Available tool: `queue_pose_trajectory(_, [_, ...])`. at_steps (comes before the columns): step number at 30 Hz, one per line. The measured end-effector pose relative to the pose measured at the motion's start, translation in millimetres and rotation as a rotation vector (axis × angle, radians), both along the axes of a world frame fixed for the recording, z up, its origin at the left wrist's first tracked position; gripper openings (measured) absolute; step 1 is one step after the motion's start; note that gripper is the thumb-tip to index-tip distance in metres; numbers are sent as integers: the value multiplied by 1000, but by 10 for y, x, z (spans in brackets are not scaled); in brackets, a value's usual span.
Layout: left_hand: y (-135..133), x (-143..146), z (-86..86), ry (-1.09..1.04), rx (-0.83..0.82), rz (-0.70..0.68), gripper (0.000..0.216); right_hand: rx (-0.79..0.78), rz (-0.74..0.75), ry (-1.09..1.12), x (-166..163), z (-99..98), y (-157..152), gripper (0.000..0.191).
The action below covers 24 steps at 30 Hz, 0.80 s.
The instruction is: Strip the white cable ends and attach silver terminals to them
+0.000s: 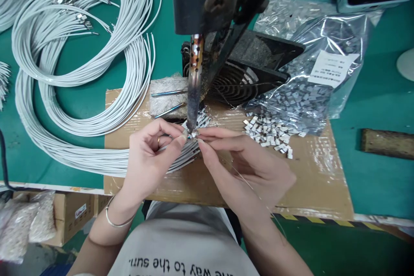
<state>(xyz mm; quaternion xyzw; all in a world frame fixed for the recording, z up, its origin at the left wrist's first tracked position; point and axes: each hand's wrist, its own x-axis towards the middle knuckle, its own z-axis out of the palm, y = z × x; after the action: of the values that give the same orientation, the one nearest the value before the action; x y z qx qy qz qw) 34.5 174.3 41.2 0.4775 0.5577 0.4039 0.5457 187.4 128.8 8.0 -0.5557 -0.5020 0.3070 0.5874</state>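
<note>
Under the tip of a mounted soldering iron [194, 95], my two hands meet fingertip to fingertip. My left hand [152, 151] is closed in a pinch beside the tip, on a small metal piece [193, 135] that my fingers partly hide. From the other side my right hand [239, 155] is also pinched at the tip. A thin solder wire [247, 183] runs from its fingers down along the wrist. Beneath my hands lies a bundle of white cables [97, 161], its ends reaching under the iron.
Small metal pieces [268, 133] lie loose on the cardboard [317, 181], by a plastic bag [349, 43] of more. Behind the iron stands a black fan [236, 86]. Coiled white cables [29, 51] fill the left; a wooden block [388, 143] lies right.
</note>
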Motion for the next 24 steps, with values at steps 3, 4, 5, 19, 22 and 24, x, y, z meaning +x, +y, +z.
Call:
queue_pose_trajectory(3, [14, 0, -7, 14, 4, 10, 14, -5, 3, 8, 0, -2, -2, 19])
queue_pose_trajectory(4, [19, 3, -5, 13, 5, 10, 15, -6, 5, 10, 0, -3, -4, 19])
queue_pose_trajectory(5, [20, 7, 1, 11, 3, 6, 15, -8, 9, 9, 1, -3, -7, 19])
queue_pose_trajectory(19, [-738, -393, -96, 339, 204, -539, 14, -99, -301, 242, 662, -77, -100, 55])
queue_pose_trajectory(22, [-806, -473, -267, 526, 480, -372, 25, -100, -346, 223, 783, -161, -195, 53])
queue_pose_trajectory(24, [-813, -488, -339, 696, 613, -331, 29, -125, -326, 173, 784, -205, -251, 48])
